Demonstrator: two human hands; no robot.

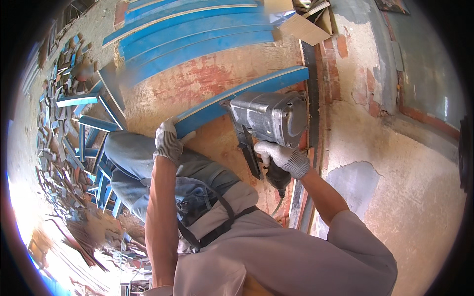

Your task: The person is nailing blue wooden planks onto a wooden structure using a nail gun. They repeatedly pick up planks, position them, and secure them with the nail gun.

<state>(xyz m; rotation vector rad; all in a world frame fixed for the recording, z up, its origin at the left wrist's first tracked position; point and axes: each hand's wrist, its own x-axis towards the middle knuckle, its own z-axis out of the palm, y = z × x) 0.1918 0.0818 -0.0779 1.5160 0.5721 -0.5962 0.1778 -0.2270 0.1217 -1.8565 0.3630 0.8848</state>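
Observation:
A blue wooden strip (217, 107) with a pale edge lies slantwise across the worn, reddish board in front of me. My left hand (167, 141), in a pale knitted glove, is closed around its near left end. In my right hand (280, 157), gloved alike, is the handle of a bulky grey nail gun (266, 114). The tool's body rests on or just over the right part of the strip; which of the two I cannot tell. Its dark magazine points down toward me, and a thin cord or hose leaves the handle's lower end.
Several long blue strips (197, 39) lie side by side at the far end. Left of my knees are joined blue frame pieces (91, 123) and a large heap of offcuts (59, 148). An open cardboard box (306, 28) stands far right, beside a peeling wall (365, 133).

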